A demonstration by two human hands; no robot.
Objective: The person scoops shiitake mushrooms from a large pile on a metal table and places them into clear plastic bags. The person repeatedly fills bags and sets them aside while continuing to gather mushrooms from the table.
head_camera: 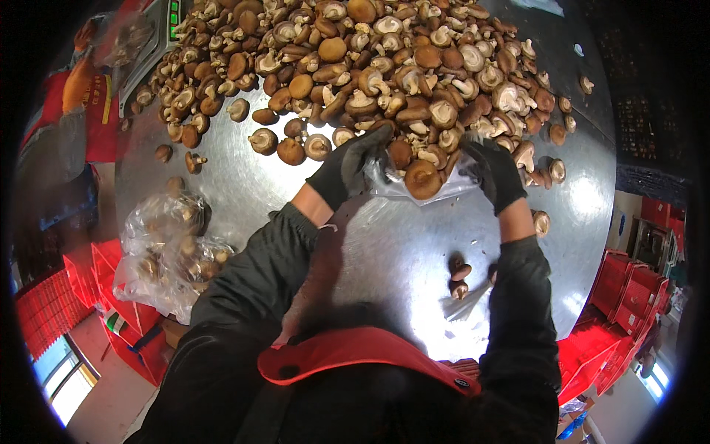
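A large heap of shiitake mushrooms (333, 50) covers the far part of the metal table. At its near edge, my left hand (352, 166), in a dark glove, grips the left side of a clear plastic bag (455, 187). My right hand (492, 171), also gloved, has hold of the bag's right side. Between my hands, several mushrooms lie at the bag's mouth, the nearest a broad brown cap (423, 179). My fingertips are partly hidden among the mushrooms and the plastic.
Filled clear bags of mushrooms (166, 250) rest at the table's left edge. A scale (158, 41) stands at the far left, near another person's sleeve (79, 83). Loose mushrooms (460, 272) and some thin plastic (468, 308) lie near my right forearm. Red crates (627, 294) stand beyond the table (388, 244).
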